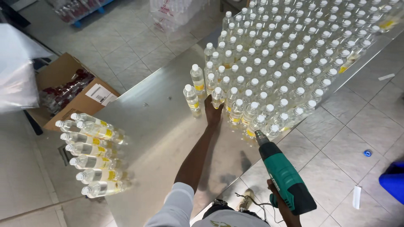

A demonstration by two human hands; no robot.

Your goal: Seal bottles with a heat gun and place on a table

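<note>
My left hand (212, 112) reaches forward over a steel table (160, 126) and touches a small clear bottle (217, 97) with a white cap and yellow label at the near edge of a large group of upright bottles (286, 63). Two bottles (192, 98) stand slightly apart to its left. My right hand (281, 201) grips the handle of a green and black heat gun (284, 174). Its nozzle points at the nearest bottles of the group.
A wrapped pack of several bottles (94, 153) lies on its side at the table's left end. An open cardboard box (69, 92) with dark bottles sits on the tiled floor. A blue cap (368, 153) and a blue object (393, 183) are on the floor at the right.
</note>
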